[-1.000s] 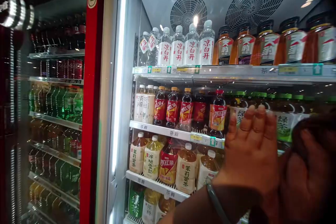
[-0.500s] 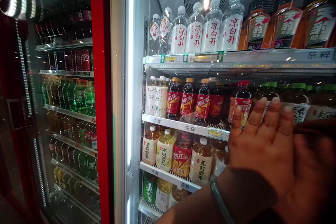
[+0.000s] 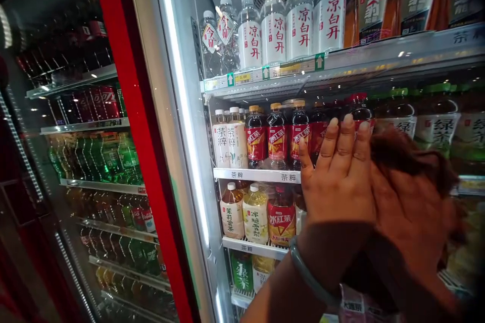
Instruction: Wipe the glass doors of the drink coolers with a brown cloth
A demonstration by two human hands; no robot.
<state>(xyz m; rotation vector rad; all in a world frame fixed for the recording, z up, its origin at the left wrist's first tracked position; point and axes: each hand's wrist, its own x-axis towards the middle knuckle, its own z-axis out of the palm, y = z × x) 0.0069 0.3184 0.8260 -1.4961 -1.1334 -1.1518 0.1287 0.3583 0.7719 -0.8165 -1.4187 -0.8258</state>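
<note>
My left hand (image 3: 339, 186), with a bangle on the wrist, is flat with its fingers stretched upward, in front of the red-labelled tea bottles (image 3: 276, 136). It holds nothing and seems to lie against clear glass. Just right of it and slightly lower, my right hand (image 3: 409, 212) has a dark brown cloth (image 3: 424, 156) at its fingers. Blur and the cloth hide the fingertips. The cloth covers part of the green-capped bottles (image 3: 439, 116) behind. Both hands are side by side, nearly touching.
Clear water bottles (image 3: 278, 30) and amber bottles (image 3: 371, 7) stand on the upper shelf (image 3: 341, 58). Lower shelves hold pale-labelled drinks (image 3: 255, 214). A lit strip (image 3: 182, 86) and a red door frame (image 3: 140, 126) run down the left, beside another drinks cooler.
My left hand has shifted left and slightly up in view. My right hand and the brown cloth now show more clearly beside it. The view has tilted and moved, with the upper shelf higher.
</note>
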